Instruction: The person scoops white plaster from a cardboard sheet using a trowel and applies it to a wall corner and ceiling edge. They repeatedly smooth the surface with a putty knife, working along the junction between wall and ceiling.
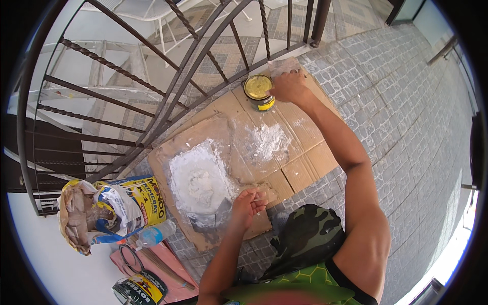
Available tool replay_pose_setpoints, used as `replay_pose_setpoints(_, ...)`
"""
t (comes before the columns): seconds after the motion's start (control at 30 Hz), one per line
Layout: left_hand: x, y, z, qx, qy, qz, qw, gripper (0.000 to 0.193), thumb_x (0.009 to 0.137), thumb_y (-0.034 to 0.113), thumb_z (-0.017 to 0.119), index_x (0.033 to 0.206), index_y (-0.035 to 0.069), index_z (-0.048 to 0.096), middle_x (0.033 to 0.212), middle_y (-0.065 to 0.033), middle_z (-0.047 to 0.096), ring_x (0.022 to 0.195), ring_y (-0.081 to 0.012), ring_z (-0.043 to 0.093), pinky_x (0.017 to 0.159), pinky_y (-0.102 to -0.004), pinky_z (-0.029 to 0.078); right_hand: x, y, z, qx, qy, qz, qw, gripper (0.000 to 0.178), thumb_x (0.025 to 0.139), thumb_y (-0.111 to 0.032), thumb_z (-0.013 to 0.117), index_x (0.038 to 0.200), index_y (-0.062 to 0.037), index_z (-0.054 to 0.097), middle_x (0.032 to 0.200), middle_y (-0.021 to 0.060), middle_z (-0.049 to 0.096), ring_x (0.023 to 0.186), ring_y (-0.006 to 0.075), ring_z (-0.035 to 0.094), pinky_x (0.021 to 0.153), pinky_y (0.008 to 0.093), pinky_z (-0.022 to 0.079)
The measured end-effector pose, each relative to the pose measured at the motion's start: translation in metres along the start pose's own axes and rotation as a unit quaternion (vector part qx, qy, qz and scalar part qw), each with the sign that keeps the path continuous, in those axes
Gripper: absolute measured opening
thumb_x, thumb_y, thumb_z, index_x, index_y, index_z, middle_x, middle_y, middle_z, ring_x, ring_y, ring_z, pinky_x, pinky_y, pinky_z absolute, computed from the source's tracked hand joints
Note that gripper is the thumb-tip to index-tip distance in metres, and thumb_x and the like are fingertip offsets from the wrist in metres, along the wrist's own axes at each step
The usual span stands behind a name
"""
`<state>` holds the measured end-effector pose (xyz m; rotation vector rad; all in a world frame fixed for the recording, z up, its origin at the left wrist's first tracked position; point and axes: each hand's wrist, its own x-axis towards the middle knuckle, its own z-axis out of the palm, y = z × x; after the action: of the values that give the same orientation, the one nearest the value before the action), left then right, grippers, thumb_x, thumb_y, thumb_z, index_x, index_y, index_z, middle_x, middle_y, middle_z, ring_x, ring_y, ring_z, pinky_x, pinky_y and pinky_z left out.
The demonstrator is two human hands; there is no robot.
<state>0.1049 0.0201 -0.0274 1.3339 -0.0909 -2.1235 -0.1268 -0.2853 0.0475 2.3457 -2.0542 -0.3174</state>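
My right hand [290,86] reaches far out beside a small round can [258,87] with a yellow top and a dark and yellow side. The thumb side is at the can's rim, and the curled fingers lie over a flat brownish piece [283,66]. What they grip is hidden. Nearer to me, my left hand [249,206] is half turned up with its fingers curled; a small pale bit shows there, too small to name. Beside it white powder [199,178] is heaped on a flat board [203,222]. A grey patch borders the hand, blade or bare board, I cannot tell.
Cardboard [310,152] covers the paving [386,101], with more powder [269,141] spilled on it. A dark metal railing [152,107] runs along the left. An opened paper sack [137,203], a plastic bottle [150,237] and a dark paint can [142,288] stand at the lower left.
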Motion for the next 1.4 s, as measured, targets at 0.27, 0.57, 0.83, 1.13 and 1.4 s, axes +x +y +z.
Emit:
replay_pose_setpoints(0.27,-0.007,0.018,-0.003,0.021,0.027,0.044,0.998,0.023,0.102,0.018,0.047,0.118,0.004,0.055,0.108,-0.0136,0.067,0.082,-0.0222,0.068,0.072,-0.0336,0.057,0.04,0.057,-0.009,0.124,0.033,-0.023,0.991,0.041,0.091,-0.038,0.058,0.105,-0.0015,0.069,0.101,0.0219,0.07,0.098,0.0394,0.067,0.085,0.0477,0.053)
replay_pose_setpoints(0.57,-0.01,0.019,-0.025,0.03,0.072,0.046,0.996,0.023,0.101,0.018,0.05,0.119,0.005,0.055,0.106,-0.0108,0.068,0.082,-0.0194,0.068,0.07,-0.0311,0.056,0.016,0.048,0.003,0.012,0.024,-0.162,0.986,0.029,0.083,-0.029,0.068,0.106,-0.0124,0.071,0.102,0.0138,0.069,0.101,0.034,0.066,0.087,0.0445,0.053)
replay_pose_setpoints(0.83,0.002,-0.004,-0.021,0.046,0.065,0.017,0.997,0.02,0.102,0.015,0.048,0.116,0.006,0.057,0.105,-0.0104,0.069,0.08,-0.0197,0.069,0.068,-0.0307,0.056,0.019,-0.024,0.014,-0.066,0.25,-0.158,0.953,0.019,0.08,-0.014,0.063,0.093,-0.0034,0.071,0.093,0.0116,0.067,0.087,0.0265,0.066,0.065,0.0324,0.058)
replay_pose_setpoints(1.13,-0.003,-0.02,-0.022,0.06,0.073,0.011,0.995,0.022,0.101,0.016,0.047,0.118,0.005,0.056,0.106,-0.0125,0.068,0.082,-0.0222,0.069,0.069,-0.0324,0.057,0.029,-0.06,0.05,-0.111,0.096,-0.035,0.989,0.024,0.082,-0.016,0.062,0.098,0.0,0.071,0.1,0.0156,0.063,0.089,0.0251,0.062,0.06,0.0294,0.054)
replay_pose_setpoints(1.4,-0.005,-0.029,-0.032,0.032,0.065,0.017,0.997,0.019,0.1,0.015,0.049,0.116,0.006,0.055,0.104,-0.0108,0.068,0.08,-0.0193,0.069,0.067,-0.0299,0.057,0.019,-0.05,0.033,-0.053,0.109,0.023,0.992,0.034,0.084,-0.017,0.06,0.11,0.0046,0.065,0.111,0.018,0.06,0.096,0.0293,0.06,0.073,0.0369,0.056)
